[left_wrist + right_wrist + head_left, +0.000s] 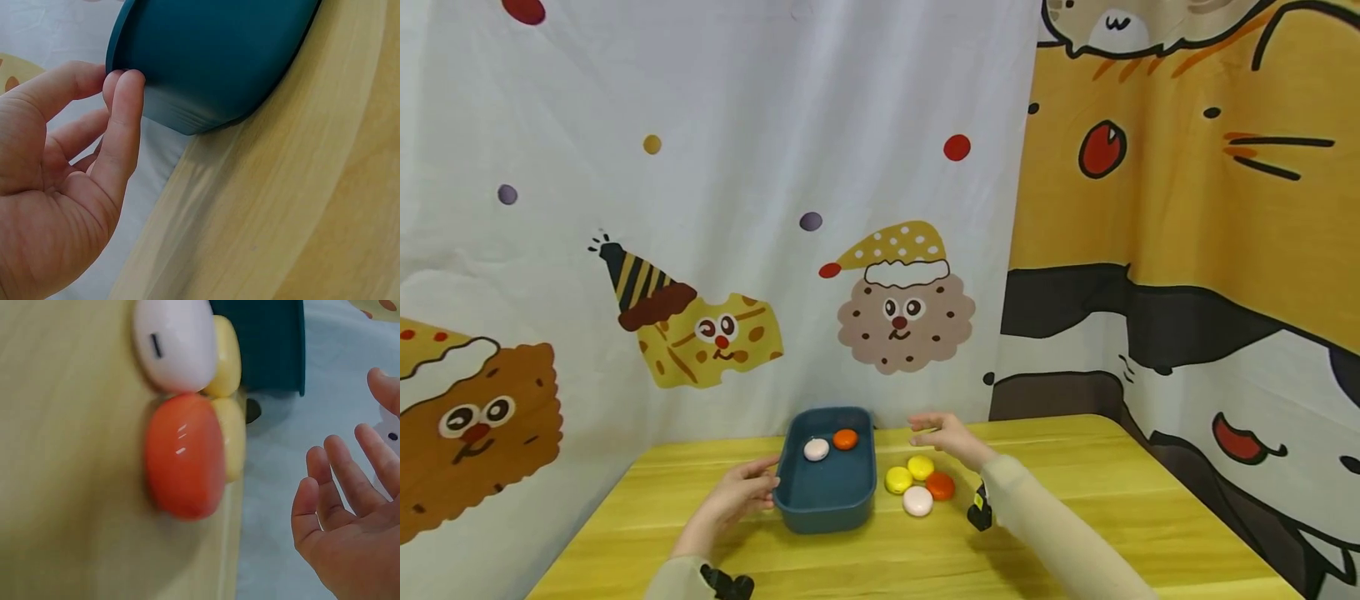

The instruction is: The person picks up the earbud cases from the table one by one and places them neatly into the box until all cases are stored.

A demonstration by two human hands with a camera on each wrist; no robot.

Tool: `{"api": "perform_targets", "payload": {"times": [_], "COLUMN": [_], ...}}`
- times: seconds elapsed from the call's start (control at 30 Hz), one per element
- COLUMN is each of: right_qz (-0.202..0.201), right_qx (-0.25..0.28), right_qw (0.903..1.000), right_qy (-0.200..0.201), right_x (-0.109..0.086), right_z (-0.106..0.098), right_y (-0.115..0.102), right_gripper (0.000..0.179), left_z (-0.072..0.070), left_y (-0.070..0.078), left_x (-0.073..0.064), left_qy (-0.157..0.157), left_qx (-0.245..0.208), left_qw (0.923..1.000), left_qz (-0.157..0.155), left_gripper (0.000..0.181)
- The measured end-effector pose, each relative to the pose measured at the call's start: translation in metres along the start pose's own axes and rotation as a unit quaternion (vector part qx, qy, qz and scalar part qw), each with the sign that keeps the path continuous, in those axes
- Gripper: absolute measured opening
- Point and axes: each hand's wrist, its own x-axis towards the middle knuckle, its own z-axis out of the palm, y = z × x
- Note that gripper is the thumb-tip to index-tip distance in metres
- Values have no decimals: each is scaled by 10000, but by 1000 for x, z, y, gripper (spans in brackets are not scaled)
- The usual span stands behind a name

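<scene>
A dark teal bin [823, 521] stands on the table, with a white rounded piece [816, 450] and an orange one [845, 439] inside. At its left side is my left hand [737, 496], fingertips against the outer wall near the rim. To the right of the bin lies a cluster of glossy, rounded pieces: two yellow [898, 480], one red-orange [940, 486] and one white [917, 502]. My right hand [951, 437] is held over the far side of that cluster, fingers spread and loosely bent, holding nothing. The white piece [175, 344] shows a small dark mark.
The wooden table [1075, 500] ends just behind the bin at a white curtain [887, 100] printed with cartoon figures. Dark devices [980, 510] are strapped at both wrists.
</scene>
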Motion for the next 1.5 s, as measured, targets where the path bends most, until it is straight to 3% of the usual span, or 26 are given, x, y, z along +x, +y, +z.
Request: {"api": "perform_targets", "payload": {"times": [0.33, 0.6, 1.1, 1.5], "right_qz": [103, 234, 394, 299], "right_qx": [-78, 369, 766, 584], "right_qw": [9999, 9986, 9948, 9933], "right_qy": [-42, -286, -538, -956], "right_x": [-18, -31, -37, -38], "right_z": [-7, -11, -14, -14], "right_y": [26, 35, 58, 57], "right_gripper": [51, 56, 45, 46], "left_z": [-1, -2, -2, -2], "left_y": [-2, 0, 1, -1], "left_x": [1, 1, 1, 2], "left_qy": [-65, -65, -102, -120], "left_qx": [14, 50, -6, 15], "left_qw": [10000, 10000, 9999, 9999], "left_qz": [17, 2, -34, -4], "left_gripper": [63, 64, 64, 64]}}
